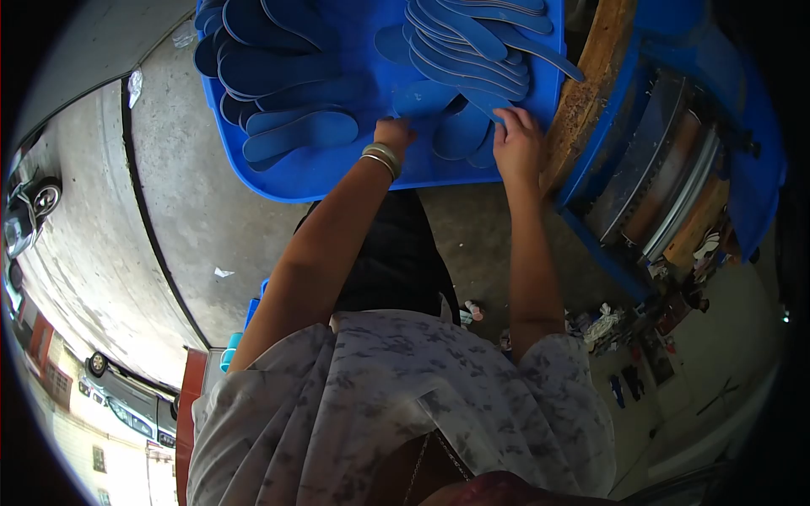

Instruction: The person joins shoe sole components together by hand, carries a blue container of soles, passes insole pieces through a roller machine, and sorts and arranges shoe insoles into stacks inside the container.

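Observation:
My left hand [394,135], with bangles at the wrist, is over the blue tray [287,187] with its fingers curled. Whatever it may hold is hidden. Just beyond it lies a blue insole [424,99]. My right hand [517,145] has its fingertips bent at the end of another blue insole [483,102] and seems to pinch it. Between my hands, a loose insole [461,133] lies on the tray. A fanned pile of insoles [468,51] is at the far right of the tray, and darker overlapping insoles [274,72] fill its left side.
Right of the tray stand a wooden board [586,93] and a blue-framed machine with rollers [666,160]. Scraps [603,325] litter the concrete floor [245,228] at lower right. Vehicles, including a car [131,401], are outside at left.

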`<state>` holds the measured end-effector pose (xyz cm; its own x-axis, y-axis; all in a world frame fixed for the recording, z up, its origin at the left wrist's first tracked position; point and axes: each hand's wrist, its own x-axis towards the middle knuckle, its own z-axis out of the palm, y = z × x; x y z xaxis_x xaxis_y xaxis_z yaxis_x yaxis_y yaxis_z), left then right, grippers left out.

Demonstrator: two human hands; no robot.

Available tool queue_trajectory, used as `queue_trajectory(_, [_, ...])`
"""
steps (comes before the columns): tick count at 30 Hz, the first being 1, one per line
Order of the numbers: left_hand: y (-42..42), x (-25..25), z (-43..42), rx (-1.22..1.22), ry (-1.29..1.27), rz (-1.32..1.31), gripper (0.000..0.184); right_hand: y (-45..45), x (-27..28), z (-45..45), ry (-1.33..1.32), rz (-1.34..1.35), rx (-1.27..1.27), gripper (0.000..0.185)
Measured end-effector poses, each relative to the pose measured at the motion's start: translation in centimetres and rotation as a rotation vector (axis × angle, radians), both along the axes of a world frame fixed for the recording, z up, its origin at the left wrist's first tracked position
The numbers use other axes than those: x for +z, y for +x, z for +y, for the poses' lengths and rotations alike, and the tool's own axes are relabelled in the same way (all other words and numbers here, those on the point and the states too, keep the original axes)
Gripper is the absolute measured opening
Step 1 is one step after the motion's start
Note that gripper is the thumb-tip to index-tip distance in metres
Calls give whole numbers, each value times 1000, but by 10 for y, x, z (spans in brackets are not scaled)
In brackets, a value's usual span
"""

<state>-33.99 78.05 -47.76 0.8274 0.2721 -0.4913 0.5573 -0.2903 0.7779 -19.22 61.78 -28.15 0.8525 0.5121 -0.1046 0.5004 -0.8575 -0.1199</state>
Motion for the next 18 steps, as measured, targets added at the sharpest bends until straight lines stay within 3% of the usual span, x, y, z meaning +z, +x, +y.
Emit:
queue_trajectory(1, [4,-3,-2,-4,-4,1,20,-15,2,5,108,155,-67,23])
queue_trajectory(2, [13,-1,-4,327,-326,136,20,-27,3,9,217,309,-134,18])
queue_trajectory(4, [33,10,-3,990,-962,404,20,-48,-15,5,272,318,-110,16])
queue_trajectory(9, [49,39,1,1045,-889,449,16,-45,-37,16,450,365,-136,12])
queue_trajectory(13, [45,-1,6,863,-637,599,15,-39,-63,41,449,416,-160,9])
queue_trajectory(16, [14,-58,-6,757,-502,125,34,-46,-73,62,483,483,-200,7])
queue_trajectory(18, [32,-8,5,860,-576,155,33,-49,-72,68,501,514,-219,7])
